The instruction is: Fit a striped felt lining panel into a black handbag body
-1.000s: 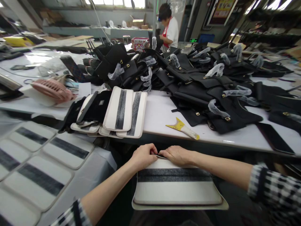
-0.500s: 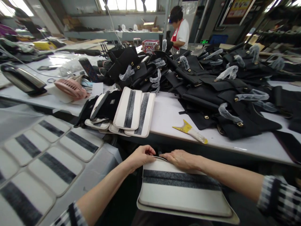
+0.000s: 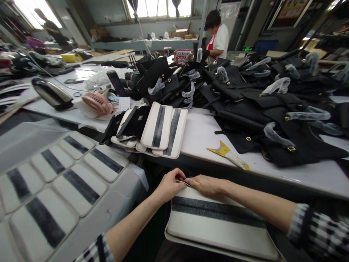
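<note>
Left hand (image 3: 171, 186) pinches the white panel (image 3: 218, 227); right hand (image 3: 208, 185) (grip indeterminable) has drawn nearer the left, suggesting continued edge work.

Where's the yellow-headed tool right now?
The yellow-headed tool lies right of centre in the head view, on the white table, right of the stacked panels and in front of the black bags.

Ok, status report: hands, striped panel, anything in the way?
Left hand pinching far edge of white striped panel; right hand on same edge. Panel stripe-up, this side of table. Nothing seen blocking; yellow-and-white tool apart, on the table.
</note>
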Available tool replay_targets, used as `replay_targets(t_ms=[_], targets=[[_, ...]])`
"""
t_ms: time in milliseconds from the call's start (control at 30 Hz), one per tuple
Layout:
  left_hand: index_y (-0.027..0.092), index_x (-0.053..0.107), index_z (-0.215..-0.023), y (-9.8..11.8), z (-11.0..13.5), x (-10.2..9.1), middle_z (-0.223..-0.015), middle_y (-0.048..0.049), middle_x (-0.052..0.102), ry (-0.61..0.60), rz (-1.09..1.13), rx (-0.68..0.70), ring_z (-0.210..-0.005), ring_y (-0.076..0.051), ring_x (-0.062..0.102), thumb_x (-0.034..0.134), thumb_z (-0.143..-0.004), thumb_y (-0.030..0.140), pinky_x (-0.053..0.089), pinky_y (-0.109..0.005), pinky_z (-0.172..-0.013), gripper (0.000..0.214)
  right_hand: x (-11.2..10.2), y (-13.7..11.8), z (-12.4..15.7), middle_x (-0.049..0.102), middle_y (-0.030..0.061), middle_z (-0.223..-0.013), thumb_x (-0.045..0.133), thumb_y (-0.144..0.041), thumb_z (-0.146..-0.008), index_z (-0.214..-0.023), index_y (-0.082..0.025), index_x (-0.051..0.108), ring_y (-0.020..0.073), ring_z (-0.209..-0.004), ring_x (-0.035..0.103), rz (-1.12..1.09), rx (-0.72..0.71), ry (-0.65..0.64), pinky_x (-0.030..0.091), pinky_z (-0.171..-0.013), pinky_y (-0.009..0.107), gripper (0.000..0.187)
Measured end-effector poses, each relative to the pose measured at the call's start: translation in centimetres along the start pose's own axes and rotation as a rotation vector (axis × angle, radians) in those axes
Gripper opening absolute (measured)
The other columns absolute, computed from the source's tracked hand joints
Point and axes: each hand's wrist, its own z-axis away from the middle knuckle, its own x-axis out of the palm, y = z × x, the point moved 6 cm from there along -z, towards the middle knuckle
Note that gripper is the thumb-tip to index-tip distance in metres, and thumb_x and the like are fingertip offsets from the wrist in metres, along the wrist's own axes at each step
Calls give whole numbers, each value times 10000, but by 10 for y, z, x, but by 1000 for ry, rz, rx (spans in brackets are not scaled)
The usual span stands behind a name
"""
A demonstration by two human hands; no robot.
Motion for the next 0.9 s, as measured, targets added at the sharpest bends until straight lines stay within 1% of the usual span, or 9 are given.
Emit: replay_targets(t_ms=[100,200,267,367,467,600,700,800,900], targets=[[156,608,-815,1,4,-3,-740,17,584,-41,47,-7,-687,-117,502,677,-645,209,376,-235,-617,191,-1,-3,-2,703,91,-952,206,-413,-1014,-1082,-176,639,215,-782,639,-18,-1,-2,460,-716,316,498],[147,617,-859,1,11,-10,-731,14,591,-87,110,-46,-673,-118,510,690,-632,227,374,-233,-606,252,-3,-6,1,703,78,-1057,200,-404,-1018,-1178,-210,620,220,-881,649,-45,-1,4,469,-794,328,490],[141,617,-876,1,14,-16,-759,6,601,-70,143,-69,-701,-120,523,671,-637,221,380,-232,-631,258,-5,-9,3,697,56,-1123,225,-399,-1016,-1236,-245,604,220,-936,647,-82,-2,9,466,-843,333,465],[135,610,-842,-2,16,-20,-775,0,600,-17,163,-77,-722,-120,522,630,-642,190,381,-233,-659,209,-6,-9,3,696,41,-1143,251,-403,-1012,-1257,-265,604,221,-952,645,-142,2,17,464,-871,340,451],[143,603,-816,-6,13,-17,-734,15,578,12,156,-59,-688,-114,500,615,-629,154,366,-229,-631,188,-3,-4,-1,699,54,-1120,246,-417,-1012,-1225,-246,619,221,-932,641,-163,15,6,466,-859,343,462],[157,597,-835,-9,11,-14,-741,21,576,7,152,-17,-702,-116,509,618,-649,155,380,-225,-642,187,2,0,-13,705,72,-1036,251,-472,-1005,-1114,-203,652,222,-873,639,-166,38,-24,471,-804,332,495],[162,584,-862,-10,12,-15,-785,18,580,2,152,6,-742,-118,527,620,-665,154,394,-223,-666,200,4,-2,-23,707,89,-989,227,-557,-988,-1076,-170,666,227,-850,646,-180,66,-52,482,-780,327,592],[159,586,-897,-9,13,-17,-819,12,591,-19,151,12,-770,-121,538,623,-673,144,397,-227,-679,227,5,-6,-28,708,116,-1025,176,-630,-966,-1078,-136,676,252,-918,653,-203,102,-87,490,-833,343,712],[146,601,-917,-6,15,-17,-846,-2,610,-91,171,5,-782,-127,546,638,-691,164,400,-237,-692,230,4,-8,-27,704,128,-1071,173,-650,-956,-1098,-131,678,272,-974,650,-208,114,-113,487,-871,366,739]])
